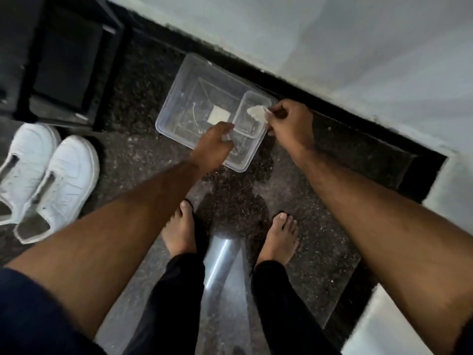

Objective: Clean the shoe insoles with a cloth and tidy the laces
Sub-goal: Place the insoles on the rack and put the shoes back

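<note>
wall (358, 34) behind box (179, 98), shoes (46, 175) seemingly clear

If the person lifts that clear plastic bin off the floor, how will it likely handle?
The clear bin looks thin-walled and nearly empty, so probably light. Its broad flat base suggests it slides rather than tips. The smaller tray inside may shift when it is tilted.
</note>
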The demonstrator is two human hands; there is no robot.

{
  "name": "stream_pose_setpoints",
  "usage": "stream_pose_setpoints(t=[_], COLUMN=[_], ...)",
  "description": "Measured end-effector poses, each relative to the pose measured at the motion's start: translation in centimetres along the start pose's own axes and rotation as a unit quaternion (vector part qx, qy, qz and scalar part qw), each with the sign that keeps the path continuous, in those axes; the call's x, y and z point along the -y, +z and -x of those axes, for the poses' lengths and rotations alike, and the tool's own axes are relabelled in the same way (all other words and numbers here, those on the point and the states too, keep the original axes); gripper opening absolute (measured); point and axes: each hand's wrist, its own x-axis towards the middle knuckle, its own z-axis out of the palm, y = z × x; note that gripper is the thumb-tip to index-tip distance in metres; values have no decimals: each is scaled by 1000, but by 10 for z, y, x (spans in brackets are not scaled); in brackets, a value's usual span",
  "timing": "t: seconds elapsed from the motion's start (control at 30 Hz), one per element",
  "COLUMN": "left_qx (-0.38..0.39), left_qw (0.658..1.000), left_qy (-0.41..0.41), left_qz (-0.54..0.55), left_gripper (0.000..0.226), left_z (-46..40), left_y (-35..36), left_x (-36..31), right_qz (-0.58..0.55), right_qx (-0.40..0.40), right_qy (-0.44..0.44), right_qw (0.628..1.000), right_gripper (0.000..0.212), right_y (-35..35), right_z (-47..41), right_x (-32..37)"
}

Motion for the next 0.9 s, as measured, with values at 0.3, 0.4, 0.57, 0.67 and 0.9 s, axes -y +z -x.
stream_pose_setpoints(t=[0.3, 0.4, 0.57, 0.67, 0.9], left_qx=[2, 15, 27, 31, 18], left_qw=[1000, 1000, 999, 997, 952], left_qy=[-13, -10, 7, 15, 119], left_qz=[-13, -19, -41, -71, -280], left_gripper=[61, 61, 73, 69, 70], left_z=[-29, -27, -25, -10, 8], left_y=[13, 14, 8, 2, -13], left_x=[9, 12, 17, -1, -19], right_qz=[257, 210, 141, 189, 289], right_qx=[-17, 89, 92, 101, 117], right_qy=[-139, -152, -135, -151, -163], right_qw=[956, 962, 976, 965, 936], right_gripper=[26, 35, 42, 42, 50], right_y=[32, 36, 26, 20, 12], right_z=[14, 25, 34, 35, 41], right_x=[-14, -22, -17, -11, 15])
